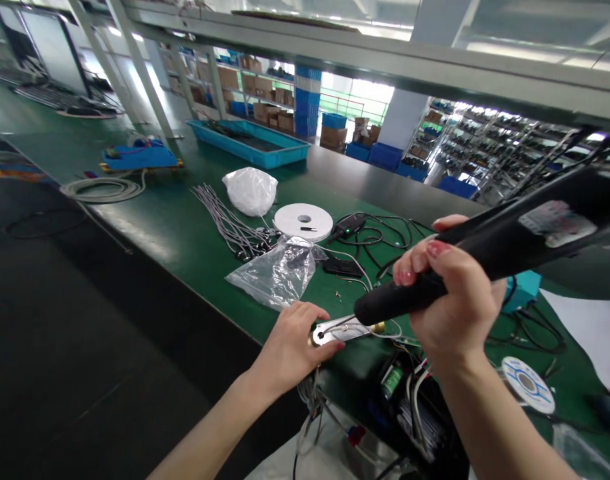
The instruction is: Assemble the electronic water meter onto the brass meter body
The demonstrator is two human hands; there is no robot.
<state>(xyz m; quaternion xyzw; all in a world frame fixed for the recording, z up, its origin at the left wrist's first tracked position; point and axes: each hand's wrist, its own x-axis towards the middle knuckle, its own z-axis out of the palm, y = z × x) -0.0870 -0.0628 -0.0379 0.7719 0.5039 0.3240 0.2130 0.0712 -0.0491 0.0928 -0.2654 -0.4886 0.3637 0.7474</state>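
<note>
My right hand [455, 300] is wrapped round a black electric screwdriver [505, 240], tilted so that its thin bit reaches down to the left. The bit's tip is at the hole in the near-left end of a small silver metal plate [352, 329]. Brass-coloured pieces show at both ends of this plate. The thumb and fingers of my left hand [292, 343] grip the plate's left end near the bench edge. A thin grey cable [393, 333] loops around the plate. Whether a screw sits under the bit is too small to tell.
On the green bench lie a clear plastic bag [277, 273], a white reel [305, 217], grey cables [217, 217] and a white bag [251, 190]. Farther back stands a blue tray [249, 148]. A wire spool [528, 385] and tangled wires [419, 400] are near my right arm.
</note>
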